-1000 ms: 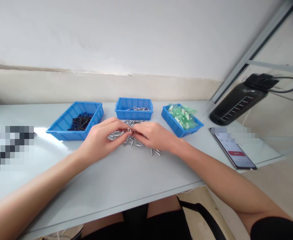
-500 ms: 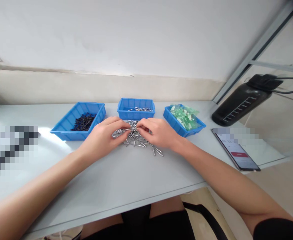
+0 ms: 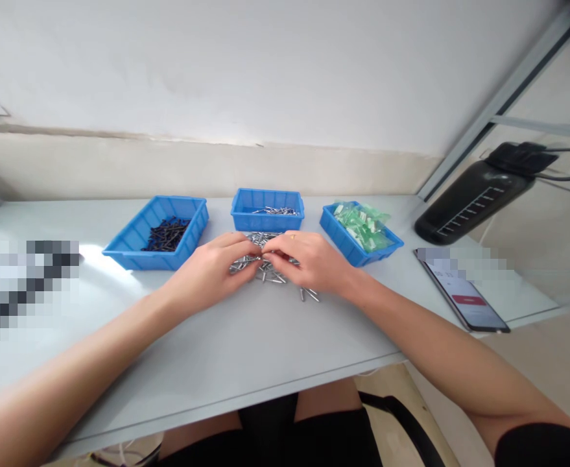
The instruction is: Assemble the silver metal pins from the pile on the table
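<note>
Over a pile of thin silver metal pins that look like blind rivets [image 3: 272,274], my two hands meet at the fingertips. The thumb and fingers of my left hand [image 3: 216,267] are closed in a pinch at the pile's near left side. My right hand [image 3: 308,259] pinches from the other side, with a ring on one finger. A small silver piece shows where the fingertips touch; most of it is hidden. Just behind the pile, a blue bin [image 3: 268,220] contains more of these silver pins.
At left stands a blue bin [image 3: 141,261] of dark screws [image 3: 166,235]. Another blue bin [image 3: 340,241] at right holds green plastic packets [image 3: 362,227]. A phone [image 3: 462,292] and black bottle [image 3: 476,198] are further right. The table's front edge [image 3: 246,399] is near my lap.
My hands have come closer together, the left moving slightly right until the fingertips meet. The silver pin that showed between them is now mostly covered. The view has shifted slightly.
</note>
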{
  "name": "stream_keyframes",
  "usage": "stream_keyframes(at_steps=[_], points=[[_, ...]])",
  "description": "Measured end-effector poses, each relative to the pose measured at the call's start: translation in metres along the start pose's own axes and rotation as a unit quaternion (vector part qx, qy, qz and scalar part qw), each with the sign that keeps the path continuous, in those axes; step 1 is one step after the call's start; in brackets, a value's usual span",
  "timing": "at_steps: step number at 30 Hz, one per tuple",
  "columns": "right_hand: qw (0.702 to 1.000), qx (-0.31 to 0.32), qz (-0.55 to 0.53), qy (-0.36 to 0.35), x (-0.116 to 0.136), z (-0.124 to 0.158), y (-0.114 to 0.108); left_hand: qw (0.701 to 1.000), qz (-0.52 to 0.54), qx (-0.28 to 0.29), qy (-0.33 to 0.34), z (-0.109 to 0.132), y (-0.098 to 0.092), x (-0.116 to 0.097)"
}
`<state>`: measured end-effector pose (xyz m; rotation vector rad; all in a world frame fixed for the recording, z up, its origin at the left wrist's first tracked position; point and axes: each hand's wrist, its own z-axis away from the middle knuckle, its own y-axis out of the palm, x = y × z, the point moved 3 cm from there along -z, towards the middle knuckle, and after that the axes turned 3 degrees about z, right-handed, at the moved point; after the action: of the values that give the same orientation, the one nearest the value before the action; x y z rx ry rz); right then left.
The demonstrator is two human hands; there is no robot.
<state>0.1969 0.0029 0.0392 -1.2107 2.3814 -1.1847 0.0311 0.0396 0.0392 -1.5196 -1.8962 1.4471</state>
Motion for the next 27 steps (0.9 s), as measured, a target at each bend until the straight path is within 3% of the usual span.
stream_keyframes(at_steps=[6,15,21,27], points=[[1.0,-0.011,-0.002,-0.008,0.001,0.0,-0.001,1.0,0.024,-0.002,-0.004,-0.002,-0.002,-0.003],[0.997,-0.043,0.0,0.066,-0.005,0.0,-0.007,0.993,0.011,-0.108,-0.04,-0.004,-0.016,-0.009],[0.998,0.023,0.017,0.059,-0.007,-0.001,-0.001,0.991,0.013,-0.13,-0.027,-0.004,-0.018,-0.012],[0.995,0.097,0.023,0.032,-0.003,0.0,0.008,0.995,0.044,-0.084,0.0,-0.001,-0.011,-0.011]])
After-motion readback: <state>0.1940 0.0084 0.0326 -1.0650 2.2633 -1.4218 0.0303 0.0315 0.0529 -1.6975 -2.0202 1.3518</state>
